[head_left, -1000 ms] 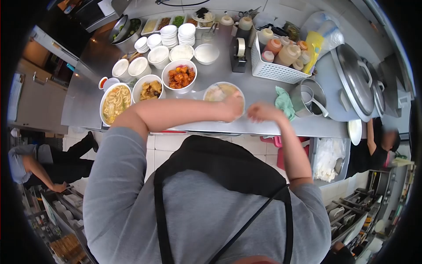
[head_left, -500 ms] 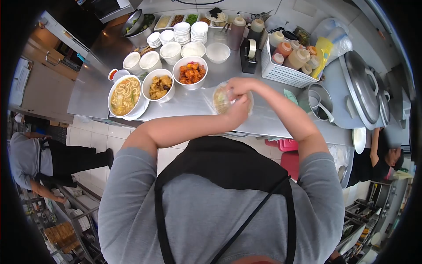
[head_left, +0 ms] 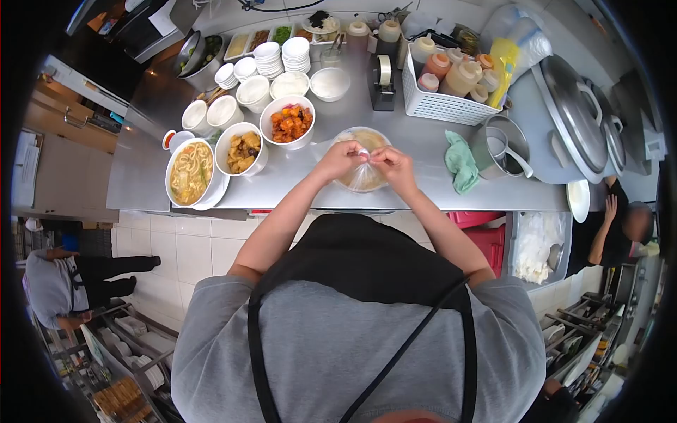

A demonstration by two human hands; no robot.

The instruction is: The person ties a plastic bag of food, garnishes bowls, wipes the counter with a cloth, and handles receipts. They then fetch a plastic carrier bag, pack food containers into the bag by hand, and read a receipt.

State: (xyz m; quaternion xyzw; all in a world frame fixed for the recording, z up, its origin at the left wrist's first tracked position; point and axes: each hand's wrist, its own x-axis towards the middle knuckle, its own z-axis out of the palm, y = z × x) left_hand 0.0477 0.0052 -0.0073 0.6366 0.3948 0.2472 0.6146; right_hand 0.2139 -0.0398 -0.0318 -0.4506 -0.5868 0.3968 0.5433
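A round bowl (head_left: 362,185) wrapped in a clear plastic bag stands near the counter's front edge, with pale food showing through. Above it the bag's neck (head_left: 363,154) is gathered between both hands. My left hand (head_left: 343,158) pinches it from the left, fingers closed. From the right, my right hand (head_left: 391,167) pinches the same gathered plastic. To the left are a bowl of red-orange food (head_left: 291,123), a bowl of brown fried pieces (head_left: 241,149) and a bowl of noodle soup (head_left: 190,173).
Behind are lidded white bowls (head_left: 253,90), stacked small dishes (head_left: 296,53) and a tape dispenser (head_left: 383,88). A white basket of sauce bottles (head_left: 446,109), green cloth (head_left: 460,162) and metal pot (head_left: 499,144) stand right. Other people are at the far left (head_left: 53,282) and far right (head_left: 599,233).
My hands have moved from crossing over the bowl to meeting side by side at the bag's neck. The left person has shifted, and the green cloth is in full view again.
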